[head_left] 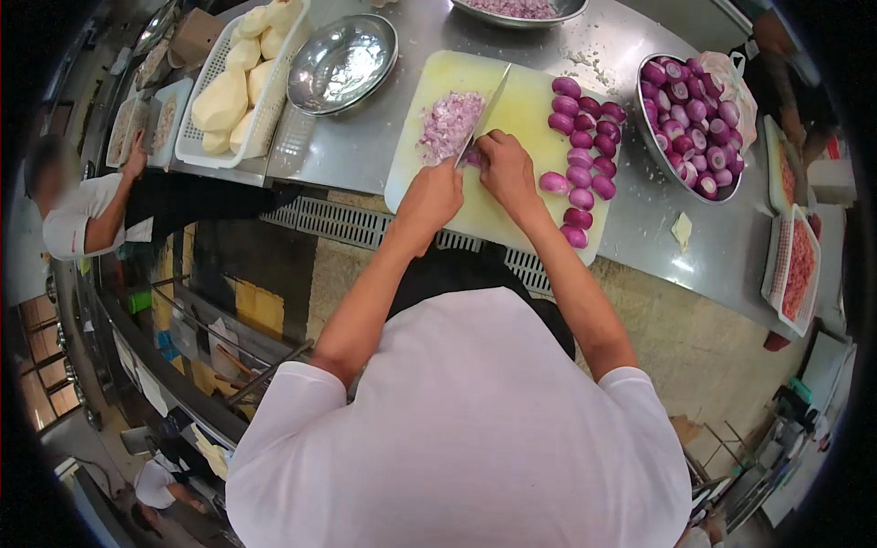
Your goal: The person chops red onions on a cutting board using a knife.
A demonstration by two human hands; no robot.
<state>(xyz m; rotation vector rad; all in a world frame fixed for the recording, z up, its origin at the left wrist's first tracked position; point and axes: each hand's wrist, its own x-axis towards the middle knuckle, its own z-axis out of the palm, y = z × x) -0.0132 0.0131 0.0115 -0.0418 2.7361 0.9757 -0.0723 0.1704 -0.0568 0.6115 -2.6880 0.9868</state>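
Note:
My left hand (431, 196) is closed round the handle of a kitchen knife (494, 99), whose blade points away from me and slants to the right over a yellowed cutting board (521, 96). Against the blade's right side, my right hand (505, 169) has its fingers curled down on a small piece of purple onion (472, 157), mostly hidden under the fingertips. Left of the blade lies a heap of chopped onion (451, 123). Several peeled onion halves (579, 158) stand in rough rows along the board's right side.
Right of the board is a metal bowl of onions (690, 128). On the left are a metal bowl (343, 64) and a white basket (196, 128) of peeled root vegetables. Another bowl (521, 20) holds chopped onion at the back. Other people (100, 215) stand at both sides.

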